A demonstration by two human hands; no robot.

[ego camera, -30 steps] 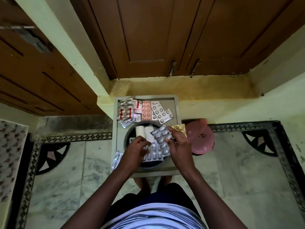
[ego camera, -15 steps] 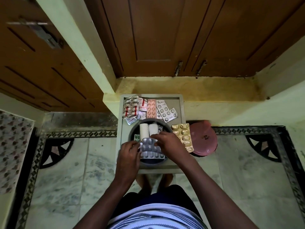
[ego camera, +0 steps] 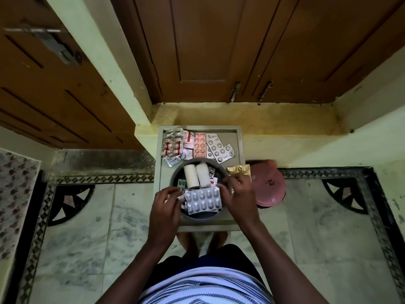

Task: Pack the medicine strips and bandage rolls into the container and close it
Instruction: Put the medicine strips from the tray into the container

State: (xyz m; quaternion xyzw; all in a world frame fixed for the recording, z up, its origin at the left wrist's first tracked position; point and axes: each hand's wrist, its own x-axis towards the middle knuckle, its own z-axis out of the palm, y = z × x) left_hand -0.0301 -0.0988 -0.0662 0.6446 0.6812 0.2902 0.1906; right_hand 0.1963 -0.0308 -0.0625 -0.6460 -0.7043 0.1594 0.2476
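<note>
Head view: both hands hover over the round grey container [ego camera: 198, 217] on the tabletop [ego camera: 238, 148]. Left hand [ego camera: 167, 204] and right hand [ego camera: 237, 195] pinch the ends of a silver strip [ego camera: 202, 200] lying inside, near two bandage rolls [ego camera: 196, 178]. More strips [ego camera: 197, 144] lie beyond the container; a pink lid [ego camera: 268, 187] sits to its right.

A home, by a doorway: brown wooden doors [ego camera: 219, 47] beyond the fingers [ego camera: 232, 183], pale green walls [ego camera: 306, 145], patterned marble floor [ego camera: 317, 227] under the arms, bare feet [ego camera: 217, 238] below a small grey stool [ego camera: 240, 145].
</note>
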